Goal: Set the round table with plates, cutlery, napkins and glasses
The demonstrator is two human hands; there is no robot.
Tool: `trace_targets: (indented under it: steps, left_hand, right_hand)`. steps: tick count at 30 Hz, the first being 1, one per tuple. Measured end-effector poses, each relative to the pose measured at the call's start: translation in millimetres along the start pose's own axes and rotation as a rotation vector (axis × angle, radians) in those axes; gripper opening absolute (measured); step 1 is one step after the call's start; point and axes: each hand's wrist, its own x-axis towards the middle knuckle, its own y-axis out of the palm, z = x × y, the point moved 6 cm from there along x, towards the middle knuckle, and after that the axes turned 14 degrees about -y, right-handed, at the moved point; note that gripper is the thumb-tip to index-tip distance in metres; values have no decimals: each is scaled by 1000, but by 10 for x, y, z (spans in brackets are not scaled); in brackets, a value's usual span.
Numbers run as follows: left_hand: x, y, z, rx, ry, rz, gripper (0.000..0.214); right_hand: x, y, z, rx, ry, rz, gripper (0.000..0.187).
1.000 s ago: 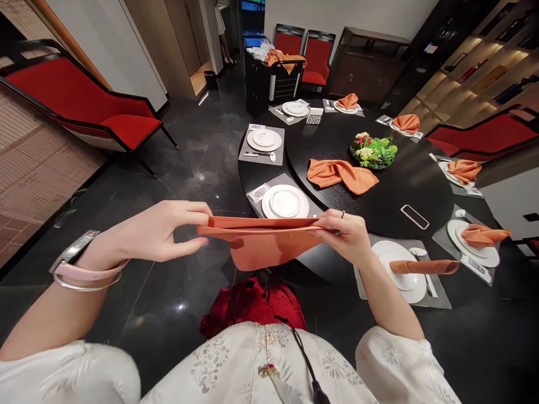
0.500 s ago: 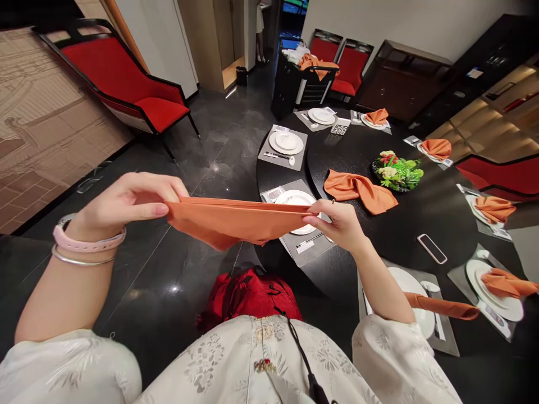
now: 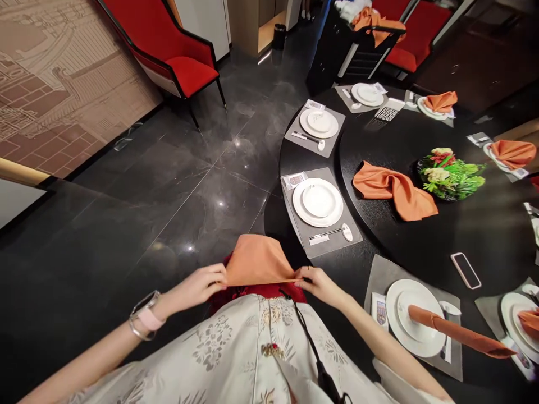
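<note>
1. Head view: the left hand and right hand pinch two ends of the orange cloth with their fingers.
2. The cloth is in front of the white top, near the black bench.
3. It looks like a straightening step; the next move needs both ends held tight.

A red armchair with black trim stands at upper left of the frame beside a wall patterned with bricks and line-drawn buildings. Glossy dark floor tiles catch bright spots of light at center left. A round black table fills the right, with a black trolley and red chairs at upper right. At top center, 1 small bin sits by a lit recess.
</note>
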Motion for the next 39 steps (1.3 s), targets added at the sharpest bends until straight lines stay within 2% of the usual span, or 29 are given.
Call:
trace_targets:
  steps: [1,3,5,7,9,11,13,14,16,18,20,23,26,28,31,33,35,39]
  left_hand:
    - [-22,184,117,-102,-55,29,25]
    - [-4,396,287,-267,-169,33,26]
    - [106,432,389,-416,-273,-18,31]
    - [270,412,465,-584,-367,-55,34]
    - [414,467,547,-709,-489,14,36]
    - [466,629,624,-721,-627,212,41]
    - [430,786,696,-650,-724,386,46]
    - [406,829,729,-610,-750,418,48]
    - [382,841,784,-581,-789,378,51]
    - [378,817,802,-647,-844,338,60]
    - [393,793,766,-790,-884,374,71]
    - [468,695,644,-952,-787,462,74]
    - [557,537,575,-810,-595,418,66]
    - [603,460,572,-623,-508,325,58]
    - [656,416,568,-422,-426,177,45]
    - [680,440,554,-373,-392,124,37]
    - [696,494,545,-436,-393,127,36]
    - [728,549,562,-709,-486,171,40]
  right_hand:
    - [-97,139,-138,109,83,-43,34]
    - [-202,316,-349,296,224,-166,39]
    - [-204,399,-501,464,327,-290,42]
    - [-178,473,-644,646,443,-362,47]
    - [-203,600,-776,826,596,-343,53]
    - [-304,744,-876,916,743,-255,56]
    - [-452,830,-965,854,864,-181,55]
    - [-521,847,-1004,793,912,-164,53]
    - [-595,861,-1048,737,961,-171,50]
    - [-564,878,-1036,867,937,-231,49]
    - [-475,854,-995,1072,866,-348,50]
    - [-374,678,-938,1164,704,-519,54]
    - [-317,430,-813,922,490,-438,54]
    - [-298,241,-707,605,375,-361,45]
    - [-259,-38,-544,178,257,-349,35]
    - [-226,-147,-491,116,236,-362,34]
    - [-208,-196,-515,241,278,-401,35]
    - [-211,-153,-643,678,450,-474,43]
